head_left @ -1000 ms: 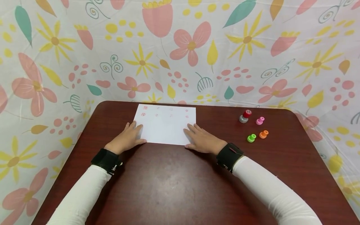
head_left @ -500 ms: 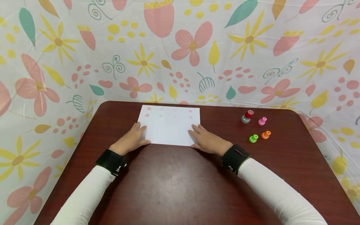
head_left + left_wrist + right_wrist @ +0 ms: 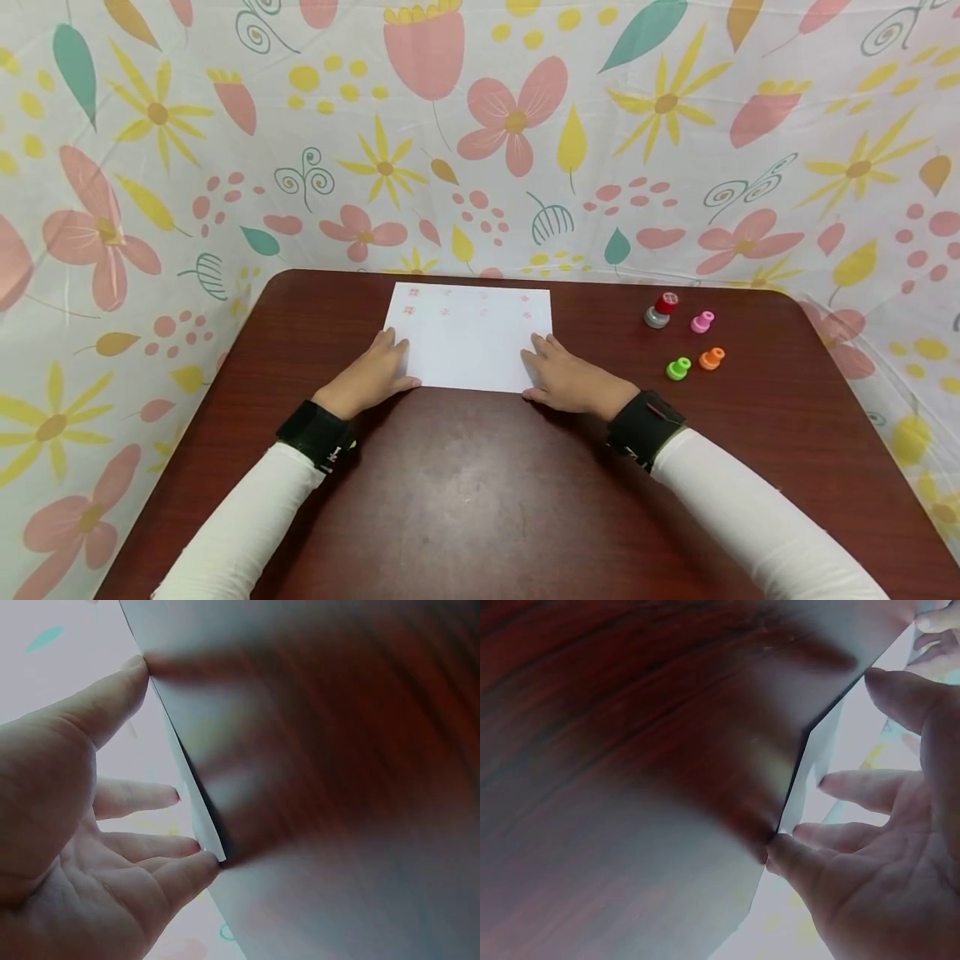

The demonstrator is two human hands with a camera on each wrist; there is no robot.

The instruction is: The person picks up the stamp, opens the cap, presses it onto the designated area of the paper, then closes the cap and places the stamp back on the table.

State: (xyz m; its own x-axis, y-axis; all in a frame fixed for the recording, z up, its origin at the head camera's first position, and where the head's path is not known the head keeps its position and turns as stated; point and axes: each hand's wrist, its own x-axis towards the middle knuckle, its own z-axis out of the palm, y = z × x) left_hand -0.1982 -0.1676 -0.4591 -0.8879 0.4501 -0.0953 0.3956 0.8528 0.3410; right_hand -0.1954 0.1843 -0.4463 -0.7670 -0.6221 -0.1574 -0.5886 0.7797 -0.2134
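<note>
A white sheet of paper (image 3: 472, 354) lies flat near the table's back edge, with two rows of small red and pink stamp prints along its far side. My left hand (image 3: 369, 375) rests on its left edge, fingers spread and thumb at the near left corner. On the opposite edge, my right hand (image 3: 573, 379) touches the sheet the same way, its thumb by the near right corner. Both wrist views show fingertips on the paper's edge against the tabletop, with my left hand (image 3: 97, 825) and right hand (image 3: 885, 840) seen from the palm side.
To the right on the dark wooden table (image 3: 465, 483) stand a red and grey stamp (image 3: 660, 311), a pink stamp (image 3: 702, 322), an orange stamp (image 3: 712, 359) and a green stamp (image 3: 678, 368). A flower-patterned cloth (image 3: 450, 192) hangs behind the table and along its sides.
Both hands have slid the paper to the right along the table, keeping their places on its side edges. The stamps stay put apart from a slight shift of the view.
</note>
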